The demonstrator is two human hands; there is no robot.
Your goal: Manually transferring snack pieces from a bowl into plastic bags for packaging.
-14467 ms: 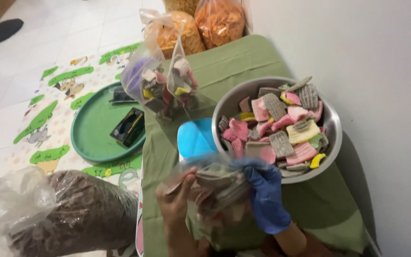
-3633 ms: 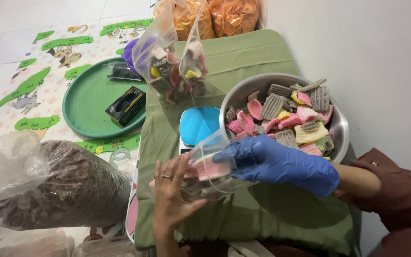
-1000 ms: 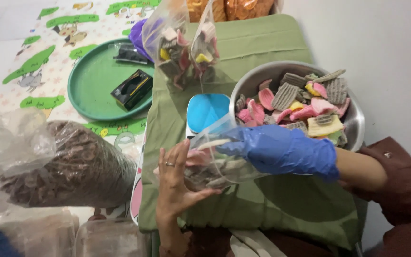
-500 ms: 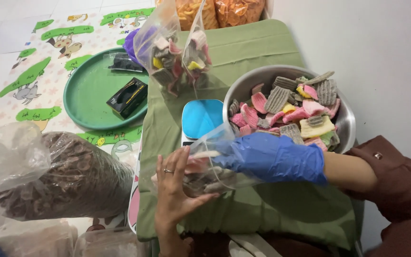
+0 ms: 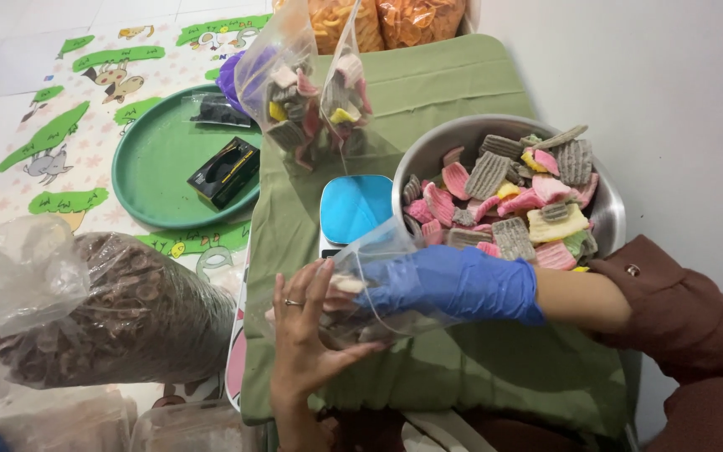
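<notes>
The left hand (image 5: 303, 331) is bare with a ring on one finger, and it is pressed flat, fingers spread wide, against the outside of a clear plastic bag (image 5: 370, 289) lying on its side on the green-covered bench (image 5: 462, 368). The right hand (image 5: 453, 283), in a blue glove, is pushed inside the bag's open mouth; its fingers are curled around a pale cracker (image 5: 346, 283), gripping it among the pink and grey pieces already inside. So the bag sits between the two hands, right in front of the person, touching the cloth.

Just behind the bag is a small scale with a blue top (image 5: 353, 209), and beside that a steel bowl (image 5: 604, 219) heaped with ridged crackers in pink, grey, yellow and green. Further back on the cloth stand two filled clear bags (image 5: 311, 109) of the same mix, with orange snack bags (image 5: 387, 21) behind them.

Off to the left, on a patterned floor mat (image 5: 60, 151), lies a round green tray (image 5: 152, 176) holding a black box (image 5: 226, 172). Nearer, a big plastic sack of brown snacks (image 5: 119, 322) rests beside the bench.
</notes>
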